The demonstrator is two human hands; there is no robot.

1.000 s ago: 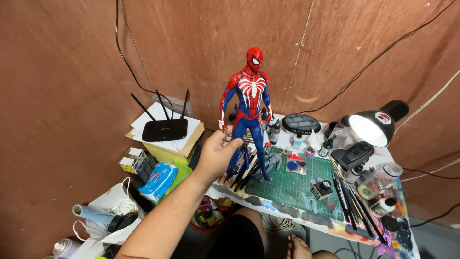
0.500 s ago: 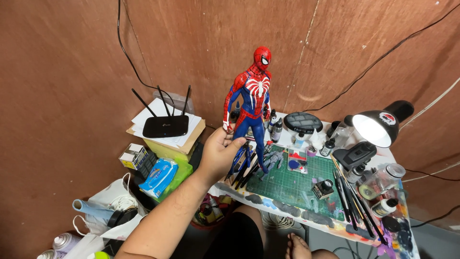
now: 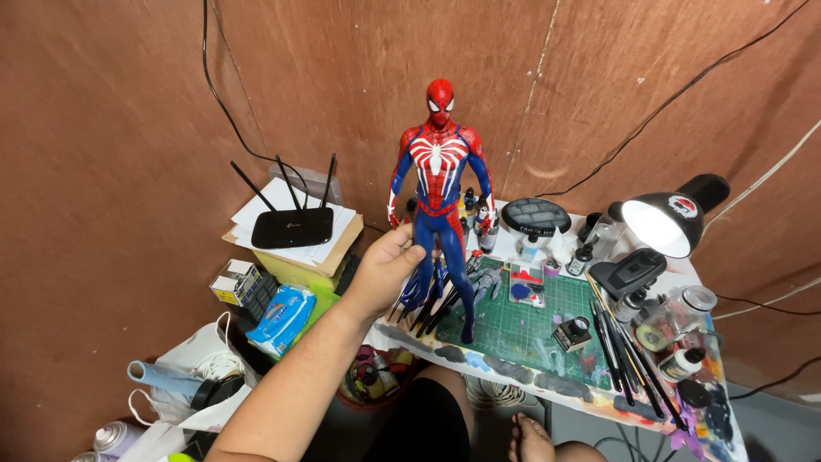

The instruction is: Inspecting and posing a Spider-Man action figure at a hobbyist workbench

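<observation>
A tall red and blue superhero figure stands upright on a green cutting mat. My left hand grips the figure's leg at thigh height, thumb in front. Several dark brushes lie fanned on the mat beside the figure's feet. My right hand is out of view.
A lit black desk lamp, paint bottles, jars and more brushes crowd the small table's right side. A black router sits on papers and a box to the left. Bags, a wipes pack and spray cans lie on the floor. My bare foot shows below.
The view has shifted slightly and the figure now stands straighter and more centred. My left hand stays on its leg.
</observation>
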